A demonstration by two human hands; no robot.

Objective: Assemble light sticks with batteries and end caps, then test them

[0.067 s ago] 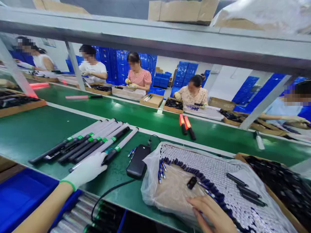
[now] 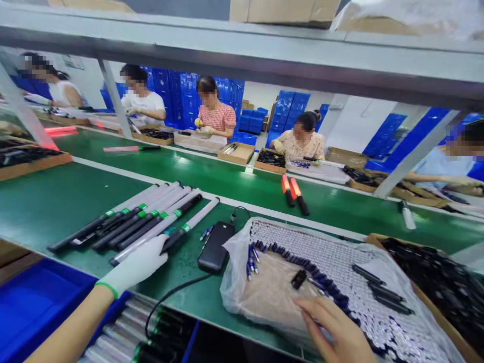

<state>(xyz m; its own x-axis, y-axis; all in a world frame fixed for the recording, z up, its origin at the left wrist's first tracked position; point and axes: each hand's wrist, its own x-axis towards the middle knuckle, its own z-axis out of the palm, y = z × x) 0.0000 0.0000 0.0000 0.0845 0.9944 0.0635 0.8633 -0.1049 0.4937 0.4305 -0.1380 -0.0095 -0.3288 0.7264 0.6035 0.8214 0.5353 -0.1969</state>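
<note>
One stick [image 2: 191,223] at near left is pinched by its black handle [image 2: 175,242] in the gloved left hand [image 2: 141,264]; the right hand [image 2: 330,320] is held over the plastic-lined tray [image 2: 262,300], its grip not discernible; part-picking is judged in hand, careful fingertip placement being called for.

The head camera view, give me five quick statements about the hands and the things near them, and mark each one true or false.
1. The white-gloved left hand grips a white tube with a black handle and a green band. True.
2. Both hands are gloved. False: the right hand is bare.
3. A black rectangular device with rounded corners lies left of the tray lined with translucent plastic. True.
4. The right hand is over the row of tubes. False: it is over the tray.
5. Two black-handled batons on the far green surface glow blue. False: the batons glow red.
</note>
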